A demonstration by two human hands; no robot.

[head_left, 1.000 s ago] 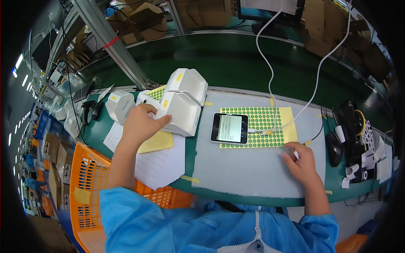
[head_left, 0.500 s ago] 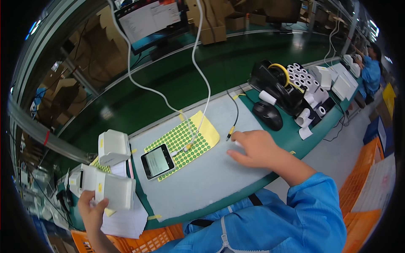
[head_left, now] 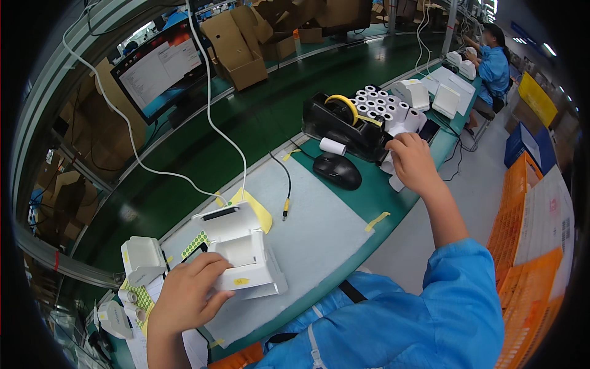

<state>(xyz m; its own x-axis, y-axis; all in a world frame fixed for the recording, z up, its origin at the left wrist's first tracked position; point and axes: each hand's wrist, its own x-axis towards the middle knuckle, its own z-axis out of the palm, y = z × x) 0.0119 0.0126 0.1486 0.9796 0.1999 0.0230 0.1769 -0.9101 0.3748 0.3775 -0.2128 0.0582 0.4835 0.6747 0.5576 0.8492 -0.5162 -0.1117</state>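
Note:
My left hand (head_left: 193, 286) is closed on the left side of a small white receipt printer (head_left: 270, 270) with a yellow sticker. Its lid is raised, leaving the hollow paper compartment exposed. The printer covers most of the green-dotted sticker sheet (head_left: 195, 245) and of a dark-screened handheld device (head_left: 198, 251) on the grey mat (head_left: 326, 227). At the right, the bent fingers of my right hand (head_left: 415, 163) close over a white paper roll (head_left: 387, 164) with a loose end, beside the black tape dispenser (head_left: 319, 120). The hand hides their exact grip.
A black mouse (head_left: 337, 170) and a loose paper roll (head_left: 332, 146) lie near the dispenser. Several stacked rolls (head_left: 375, 101) stand behind. A black cable (head_left: 287, 184) and white cables (head_left: 218, 123) reach the mat. Another white printer (head_left: 142, 261) stands left. A co-worker (head_left: 491, 67) sits far right.
The opened printer has come from the left side onto the mat in my left hand. My right hand has moved right, from the cable end to the paper rolls. The view has shifted right.

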